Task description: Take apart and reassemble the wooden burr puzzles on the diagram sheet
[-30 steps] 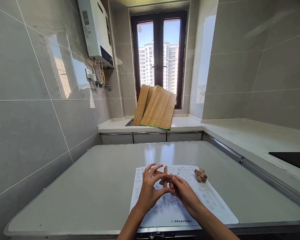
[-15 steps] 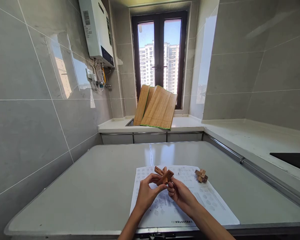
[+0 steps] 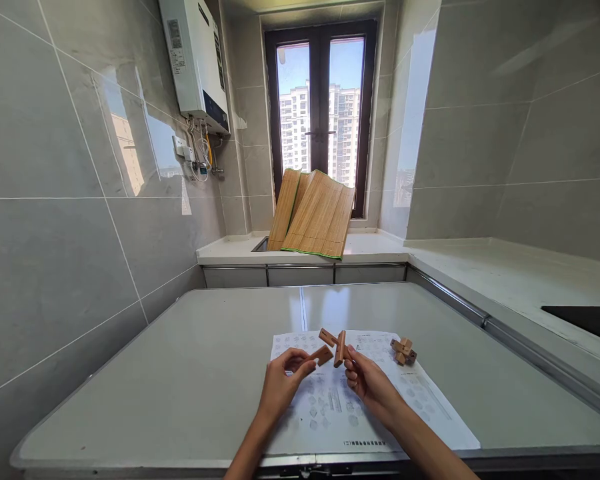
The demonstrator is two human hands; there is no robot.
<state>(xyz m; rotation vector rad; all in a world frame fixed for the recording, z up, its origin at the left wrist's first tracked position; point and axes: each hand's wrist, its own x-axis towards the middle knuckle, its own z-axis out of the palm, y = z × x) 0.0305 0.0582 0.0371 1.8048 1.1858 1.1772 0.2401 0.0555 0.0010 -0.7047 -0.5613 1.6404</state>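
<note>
— What do the hands have?

— The left hand (image 3: 280, 381) pinches one short brown wooden puzzle bar (image 3: 321, 355) between thumb and fingertips, and the bar juts up and to the right. The right hand (image 3: 367, 380) pinches a crossed pair of brown wooden puzzle bars (image 3: 334, 341) at its lower end, so the cross stands above the fingers.

— Do the two wooden parts touch?

— The single bar's tip sits just beside the cross; I cannot tell whether they meet.

— And where is all this?

— Held above a white printed sheet of paper with rows of small diagrams (image 3: 420, 400), which lies flat on a pale grey table top (image 3: 190, 373). On the sheet, to the right of the hands, rests a small assembled light wooden burr puzzle (image 3: 403, 350), apart from both hands.

— Further back?

— A folded bamboo mat (image 3: 315, 217) leans against the dark-framed window (image 3: 321, 107), and a white wall-mounted water heater (image 3: 195, 60) hangs at the left.
</note>
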